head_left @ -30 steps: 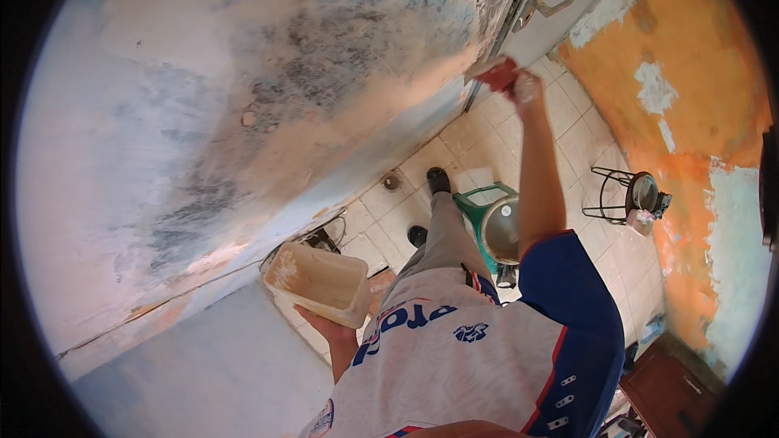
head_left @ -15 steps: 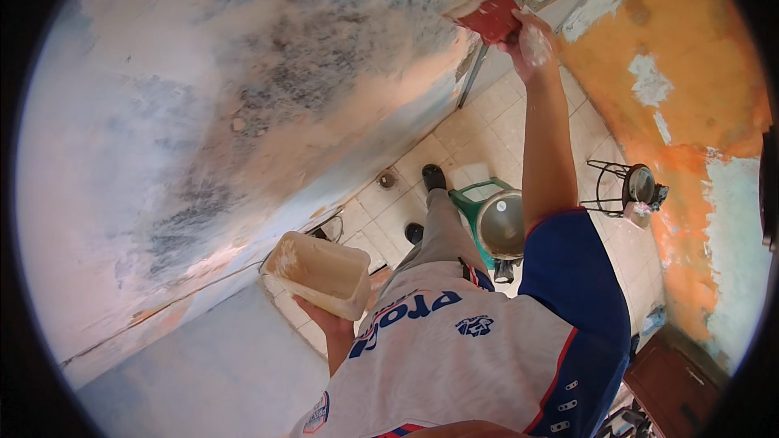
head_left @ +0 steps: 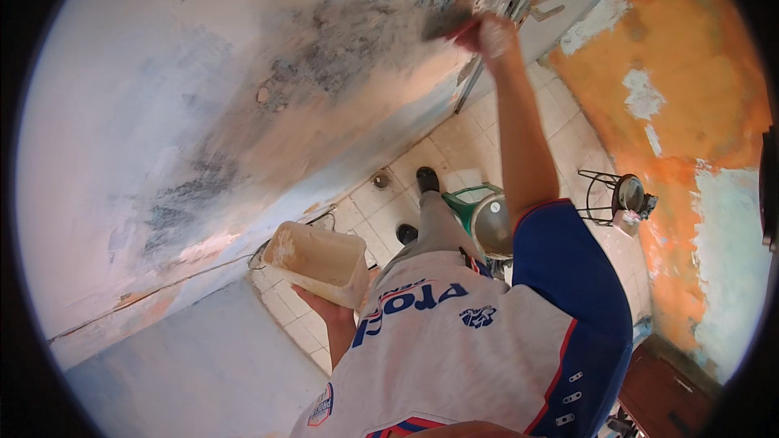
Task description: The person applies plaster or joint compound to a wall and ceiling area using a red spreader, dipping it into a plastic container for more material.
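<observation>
My right hand (head_left: 497, 36) is raised and closed round a red putty spreader (head_left: 464, 35), slightly blurred. The spreader's edge lies at or very near the patchy wall (head_left: 341, 57), close to the door frame; exact contact is hard to make out. Dark smudges and pale, filler-like smears cover this wall. White residue coats the back of the right hand. Lower down, my left hand (head_left: 326, 308) grips a rectangular beige plastic tub (head_left: 320, 264) from beneath and the side. Whitish residue clings to the tub's inner walls, and its mouth is tipped toward me.
A grey round basin (head_left: 492, 227) rests on a green stool (head_left: 462, 207), partly behind my arm. To the right stands a black metal stool (head_left: 596, 195) with containers. A door handle (head_left: 545, 10), an orange wall (head_left: 690, 57) and a brown cabinet (head_left: 669, 393) border the tiled floor (head_left: 430, 158).
My right hand has moved left and slightly down, bringing the spreader from beside the door frame to the wall. The spreader has turned nearly edge-on. The left hand still holds the tub.
</observation>
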The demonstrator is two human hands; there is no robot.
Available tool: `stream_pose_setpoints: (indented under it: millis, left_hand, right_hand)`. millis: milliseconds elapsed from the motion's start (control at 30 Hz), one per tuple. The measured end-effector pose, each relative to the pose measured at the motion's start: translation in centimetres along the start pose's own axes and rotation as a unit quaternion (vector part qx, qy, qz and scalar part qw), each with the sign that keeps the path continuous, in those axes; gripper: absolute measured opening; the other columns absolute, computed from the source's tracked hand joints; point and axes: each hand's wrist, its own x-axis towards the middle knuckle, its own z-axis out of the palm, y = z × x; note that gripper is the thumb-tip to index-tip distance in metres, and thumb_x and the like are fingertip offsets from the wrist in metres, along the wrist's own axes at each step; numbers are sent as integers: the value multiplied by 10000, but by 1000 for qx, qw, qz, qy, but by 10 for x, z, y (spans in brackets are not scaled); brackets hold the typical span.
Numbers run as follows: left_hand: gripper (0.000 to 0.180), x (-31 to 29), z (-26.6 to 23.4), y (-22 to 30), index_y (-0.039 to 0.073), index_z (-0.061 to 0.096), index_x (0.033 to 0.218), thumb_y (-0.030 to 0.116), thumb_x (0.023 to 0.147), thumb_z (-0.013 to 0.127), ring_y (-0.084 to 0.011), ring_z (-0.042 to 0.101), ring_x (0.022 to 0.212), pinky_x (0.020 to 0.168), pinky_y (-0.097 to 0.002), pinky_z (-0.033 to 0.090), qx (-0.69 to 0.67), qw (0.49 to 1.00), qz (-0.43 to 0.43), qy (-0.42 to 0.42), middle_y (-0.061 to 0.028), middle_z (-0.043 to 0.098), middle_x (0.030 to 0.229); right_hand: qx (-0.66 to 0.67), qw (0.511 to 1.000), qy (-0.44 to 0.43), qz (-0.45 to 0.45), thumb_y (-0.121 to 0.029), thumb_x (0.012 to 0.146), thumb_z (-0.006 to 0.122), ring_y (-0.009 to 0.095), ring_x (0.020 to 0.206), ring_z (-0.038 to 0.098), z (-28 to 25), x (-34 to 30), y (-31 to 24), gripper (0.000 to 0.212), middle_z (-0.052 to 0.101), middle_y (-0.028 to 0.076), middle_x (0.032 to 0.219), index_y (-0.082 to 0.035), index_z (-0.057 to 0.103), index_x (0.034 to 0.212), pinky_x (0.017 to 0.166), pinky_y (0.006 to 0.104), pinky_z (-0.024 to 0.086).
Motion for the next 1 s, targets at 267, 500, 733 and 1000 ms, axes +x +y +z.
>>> stream_pose_setpoints:
  millis: [267,500,733,1000]
  left_hand:
    - [756,2,-2,-4,189,309,1526,702,970,304,-295,403,1383,1138,-471,372,-25,999,3,20,-56,378,1535]
    - [746,-11,4,8,199,312,1527,700,975,286,-283,383,1397,1140,-446,374,20,999,-29,28,-46,378,1538]
    - [734,-2,5,7,201,312,1522,696,981,271,-272,394,1389,1133,-444,384,51,997,-22,60,-36,377,1532]
    - [718,23,31,1,198,306,1522,678,989,284,-271,399,1384,1129,-451,390,16,1000,-20,4,-46,373,1531]
  right_hand:
    - [97,985,136,32,-191,1000,462,248,768,699,-45,-55,0,258,699,132,992,21,602,1046,612,386,597]
    - [34,965,126,227,-314,1037,432,283,633,656,-61,-9,271,360,649,126,732,-28,623,930,584,441,589]
    - [-39,991,72,107,-215,971,464,216,589,649,-2,9,9,325,689,162,723,29,651,866,548,258,533]
    - [103,974,182,87,-159,952,521,158,562,616,-69,-40,35,161,686,70,776,-45,634,965,473,269,486]
